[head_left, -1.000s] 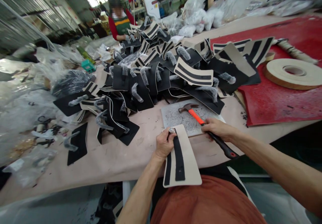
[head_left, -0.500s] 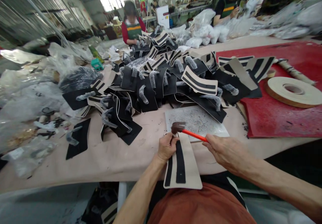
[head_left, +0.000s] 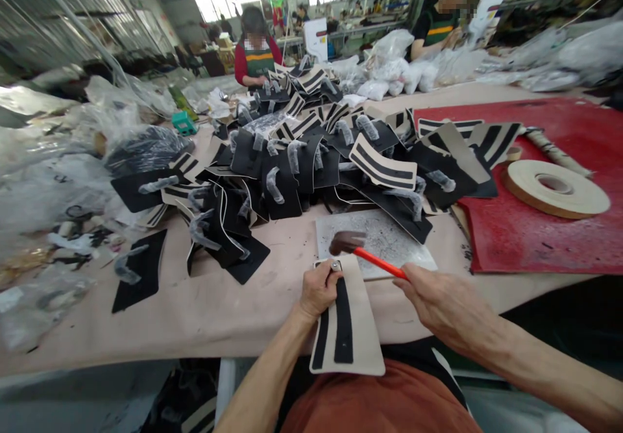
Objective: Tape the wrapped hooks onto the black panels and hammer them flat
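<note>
My right hand (head_left: 438, 296) is closed round the orange-red handle of a claw hammer (head_left: 346, 243). Its dark head is just above my left hand (head_left: 317, 292). The fingers of that hand are pinched round a small round-topped metal punch (head_left: 335, 265), whose lower end I cannot make out. The punch stands at the far end of a beige panel (head_left: 367, 316) with two black strips. That panel's far end lies by a grey slab (head_left: 377, 261) strewn with dark specks, and its near end reaches my lap.
Black panels with plastic-wrapped handles (head_left: 285, 186) are heaped beyond the slab. A tape roll (head_left: 584, 193) lies on a red sheet (head_left: 525, 245) at right. Clear plastic bags (head_left: 43, 193) cover the left side. Two people work across the table.
The hammer head has lifted a little off the punch, whose round top now shows. My left hand keeps its grip, and the view has shifted slightly.
</note>
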Action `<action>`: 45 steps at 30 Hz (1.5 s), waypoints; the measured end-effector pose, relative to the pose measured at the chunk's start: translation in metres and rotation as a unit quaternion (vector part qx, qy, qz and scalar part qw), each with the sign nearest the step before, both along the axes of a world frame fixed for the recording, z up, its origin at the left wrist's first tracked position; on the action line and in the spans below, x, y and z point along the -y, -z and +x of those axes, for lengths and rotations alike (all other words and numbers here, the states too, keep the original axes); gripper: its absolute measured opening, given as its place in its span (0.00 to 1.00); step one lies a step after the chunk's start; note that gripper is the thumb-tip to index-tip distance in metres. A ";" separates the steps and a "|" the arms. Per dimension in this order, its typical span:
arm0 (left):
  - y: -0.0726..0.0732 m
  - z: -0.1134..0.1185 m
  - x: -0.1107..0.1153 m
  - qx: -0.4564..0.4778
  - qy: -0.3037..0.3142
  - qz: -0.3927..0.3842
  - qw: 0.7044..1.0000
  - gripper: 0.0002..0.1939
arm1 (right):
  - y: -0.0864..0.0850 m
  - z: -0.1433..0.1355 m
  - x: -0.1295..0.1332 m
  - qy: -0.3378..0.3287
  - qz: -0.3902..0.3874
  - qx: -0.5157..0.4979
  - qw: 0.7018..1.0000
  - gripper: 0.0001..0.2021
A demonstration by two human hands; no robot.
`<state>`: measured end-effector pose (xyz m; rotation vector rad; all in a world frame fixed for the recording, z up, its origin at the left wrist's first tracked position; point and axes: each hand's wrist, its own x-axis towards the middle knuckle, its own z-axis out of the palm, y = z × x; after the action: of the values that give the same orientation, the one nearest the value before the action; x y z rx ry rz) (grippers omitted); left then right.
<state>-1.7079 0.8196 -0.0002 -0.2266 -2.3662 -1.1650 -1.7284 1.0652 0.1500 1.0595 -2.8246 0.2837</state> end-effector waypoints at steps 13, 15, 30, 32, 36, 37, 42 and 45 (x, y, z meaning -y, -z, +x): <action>-0.008 -0.001 0.000 0.053 0.006 0.000 0.999 0.06 | 0.014 -0.017 -0.006 0.108 -0.057 0.141 0.982 0.16; -0.010 -0.002 0.001 0.064 0.013 0.006 0.998 0.06 | 0.024 -0.032 -0.006 0.147 -0.050 0.195 0.968 0.15; -0.021 -0.018 0.006 0.188 -0.083 0.381 0.902 0.15 | 0.103 0.002 0.029 -0.204 -0.047 0.133 0.969 0.20; -0.021 -0.023 0.022 0.174 -0.160 0.511 0.827 0.21 | 0.109 0.000 0.029 -0.202 -0.080 0.138 0.966 0.19; -0.017 -0.007 0.055 0.150 -0.229 0.572 0.773 0.26 | 0.113 0.001 0.026 -0.209 -0.178 0.139 0.952 0.19; -0.014 0.001 0.060 0.153 -0.236 0.563 0.777 0.26 | 0.112 0.003 0.027 -0.195 -0.228 0.166 0.939 0.19; 0.004 0.032 0.064 0.163 -0.256 0.510 0.805 0.25 | 0.094 0.003 0.048 0.057 -0.480 0.321 0.814 0.15; 0.008 0.036 0.060 0.159 -0.234 0.477 0.832 0.23 | 0.075 -0.008 0.066 0.130 -0.599 0.489 0.621 0.21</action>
<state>-1.6723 0.7592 -0.0079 0.8881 -1.6043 -2.0194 -1.7364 0.9989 0.0749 0.0614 -2.1493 2.8168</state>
